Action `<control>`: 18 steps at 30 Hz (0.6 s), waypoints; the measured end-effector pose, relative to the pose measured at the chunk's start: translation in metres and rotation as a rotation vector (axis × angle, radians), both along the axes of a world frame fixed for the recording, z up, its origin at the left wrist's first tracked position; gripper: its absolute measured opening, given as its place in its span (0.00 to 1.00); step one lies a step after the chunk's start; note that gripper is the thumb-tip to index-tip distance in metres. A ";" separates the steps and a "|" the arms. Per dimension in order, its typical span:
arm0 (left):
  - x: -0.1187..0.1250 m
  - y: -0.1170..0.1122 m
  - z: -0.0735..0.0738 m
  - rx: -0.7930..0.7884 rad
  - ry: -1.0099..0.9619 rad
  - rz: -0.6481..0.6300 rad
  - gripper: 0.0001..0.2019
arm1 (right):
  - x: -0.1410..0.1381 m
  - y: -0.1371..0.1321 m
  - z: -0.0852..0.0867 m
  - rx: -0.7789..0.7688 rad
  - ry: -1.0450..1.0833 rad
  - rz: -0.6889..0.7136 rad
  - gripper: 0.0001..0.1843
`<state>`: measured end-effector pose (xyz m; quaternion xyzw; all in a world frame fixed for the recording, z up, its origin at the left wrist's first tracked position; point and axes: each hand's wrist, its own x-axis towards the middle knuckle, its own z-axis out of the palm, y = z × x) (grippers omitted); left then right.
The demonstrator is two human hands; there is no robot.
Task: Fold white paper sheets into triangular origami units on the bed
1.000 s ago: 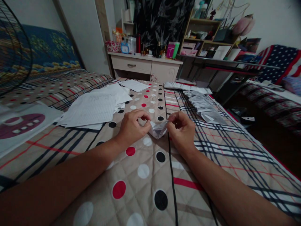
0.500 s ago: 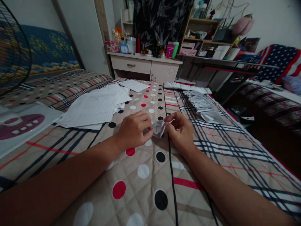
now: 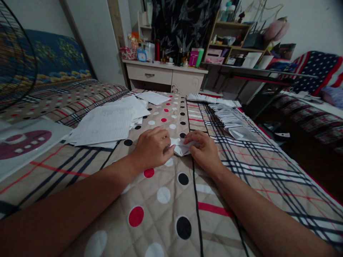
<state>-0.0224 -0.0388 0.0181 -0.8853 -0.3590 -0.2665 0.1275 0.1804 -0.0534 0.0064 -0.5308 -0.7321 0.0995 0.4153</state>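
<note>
A small folded piece of white paper (image 3: 181, 149) lies low over the quilted bedspread, between my two hands. My left hand (image 3: 154, 147) is closed on its left end, thumb in front and fingers curled behind. On the other end, my right hand (image 3: 202, 147) pinches the paper between thumb and fingers. Creases run across the part that shows; both ends are covered by my fingers. Beyond my left hand a loose pile of printed paper sheets (image 3: 104, 123) is spread out. Past my right hand stands a row of folded paper pieces (image 3: 230, 119).
A second row of folded paper (image 3: 211, 99) lies farther back. At the left are a white plastic bag (image 3: 29, 139) with a purple print and a fan (image 3: 20, 60). A white dresser (image 3: 160, 75) stands beyond the bed; the bed's right edge drops to a dark floor.
The folded paper has gone from raised and partly opened to flatter and wider. My right hand's fingers have come down over its right end; my left hand has barely moved.
</note>
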 end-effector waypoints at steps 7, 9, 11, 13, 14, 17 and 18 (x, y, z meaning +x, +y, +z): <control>-0.004 0.004 -0.001 -0.055 0.009 -0.106 0.17 | 0.003 0.001 0.003 -0.321 0.047 0.012 0.19; -0.004 0.006 -0.003 -0.043 0.010 -0.117 0.14 | 0.005 0.001 0.006 -0.345 0.042 0.044 0.20; -0.004 0.008 -0.005 -0.021 0.017 -0.102 0.09 | 0.007 0.002 0.009 -0.382 0.045 0.097 0.23; -0.004 0.009 -0.006 -0.012 0.031 -0.085 0.06 | 0.009 0.004 0.011 -0.423 0.071 0.168 0.25; -0.004 0.009 -0.007 -0.014 0.036 -0.080 0.04 | 0.010 0.004 0.012 -0.446 0.081 0.200 0.25; -0.003 0.009 -0.007 -0.033 0.015 -0.085 0.03 | 0.012 0.005 0.012 -0.468 0.058 0.232 0.26; -0.003 0.009 -0.006 -0.036 -0.001 -0.095 0.02 | 0.013 0.005 0.012 -0.445 0.032 0.221 0.26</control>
